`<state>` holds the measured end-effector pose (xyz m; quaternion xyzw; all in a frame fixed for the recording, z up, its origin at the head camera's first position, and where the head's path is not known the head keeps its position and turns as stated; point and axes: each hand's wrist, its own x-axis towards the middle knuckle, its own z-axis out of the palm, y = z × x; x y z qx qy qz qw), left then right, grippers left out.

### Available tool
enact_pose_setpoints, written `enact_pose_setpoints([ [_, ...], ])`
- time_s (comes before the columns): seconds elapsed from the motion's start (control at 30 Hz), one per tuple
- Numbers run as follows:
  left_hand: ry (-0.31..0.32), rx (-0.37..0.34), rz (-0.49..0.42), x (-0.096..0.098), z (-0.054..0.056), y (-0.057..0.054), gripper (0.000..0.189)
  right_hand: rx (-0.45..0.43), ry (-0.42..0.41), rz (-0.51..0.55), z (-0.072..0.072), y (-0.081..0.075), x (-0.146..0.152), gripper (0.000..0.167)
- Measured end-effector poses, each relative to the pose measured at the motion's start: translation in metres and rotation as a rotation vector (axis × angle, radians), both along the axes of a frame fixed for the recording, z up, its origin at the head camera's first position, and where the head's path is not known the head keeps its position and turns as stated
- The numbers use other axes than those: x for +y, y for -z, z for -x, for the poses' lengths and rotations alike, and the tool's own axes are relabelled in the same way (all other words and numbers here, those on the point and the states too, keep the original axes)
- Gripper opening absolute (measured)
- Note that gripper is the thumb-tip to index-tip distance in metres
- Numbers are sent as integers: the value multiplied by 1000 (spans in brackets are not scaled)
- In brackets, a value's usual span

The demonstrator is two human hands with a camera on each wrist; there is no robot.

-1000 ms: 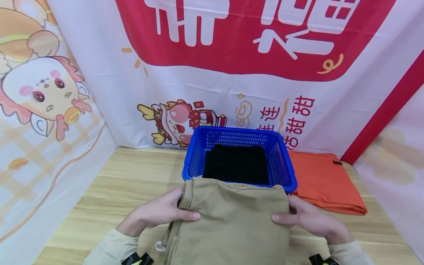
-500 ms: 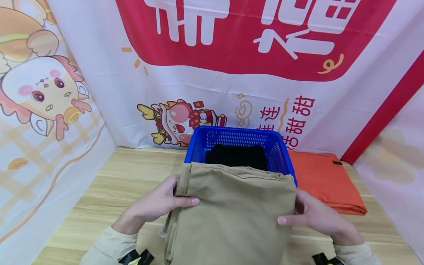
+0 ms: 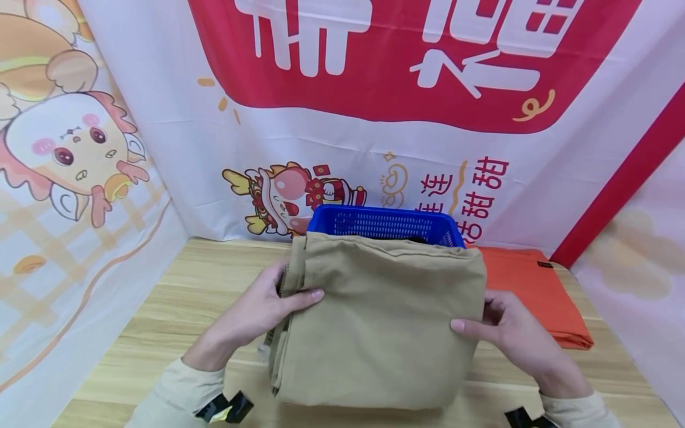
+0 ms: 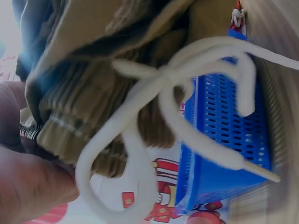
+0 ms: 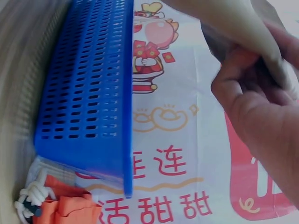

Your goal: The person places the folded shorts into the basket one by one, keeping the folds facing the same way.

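Both hands carry a folded khaki cotton garment (image 3: 380, 321) level, lifted above the pale wooden table (image 3: 176, 297), its far edge over the blue perforated plastic basket (image 3: 382, 221) at twelve o'clock. The left hand (image 3: 257, 315) pinches its nine o'clock edge, thumb on top; the right hand (image 3: 508, 333) grips the three o'clock edge likewise, keeping the fold flat. A white drawstring (image 4: 163, 116) dangles from the ribbed waistband. A folded orange cloth (image 3: 535, 291) lies at two o'clock. The red-and-white banner (image 3: 374, 89) shows "连" and "甜甜".

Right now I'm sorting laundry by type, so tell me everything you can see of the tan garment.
The tan garment is folded into a thick rectangle of soft woven-looking cloth with a ribbed waistband and a white drawstring. The left hand and right hand grip its sides, holding it above the table and over the blue basket.
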<state>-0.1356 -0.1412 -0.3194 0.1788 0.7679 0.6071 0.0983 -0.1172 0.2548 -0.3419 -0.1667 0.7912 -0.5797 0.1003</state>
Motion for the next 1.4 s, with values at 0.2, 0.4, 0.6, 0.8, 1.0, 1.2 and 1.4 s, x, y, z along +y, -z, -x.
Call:
enact_pose_setpoints([
  [0.2, -91, 150, 57, 7, 8, -6, 58, 121, 123, 9, 2, -10, -8, 32],
  [0.4, -124, 209, 122, 12, 14, -16, 62, 240, 179, -70, 9, -25, -12, 35],
  [0.6, -139, 254, 123, 17, 27, -27, 56, 356, 228, -173, 18, -40, -17, 34],
  [0.8, -176, 305, 132, 24, 45, -39, 57, 410, 266, -203, 30, -51, -20, 34],
  [1.0, -210, 295, 140, 30, 61, -47, 64, 370, 268, -198, 46, -62, -17, 40],
  [1.2, -220, 252, 150, 36, 76, -44, 68, 301, 295, -200, 62, -64, -14, 49],
  [1.4, -213, 223, 124, 41, 91, -35, 67, 258, 284, -189, 77, -56, -12, 50],
])
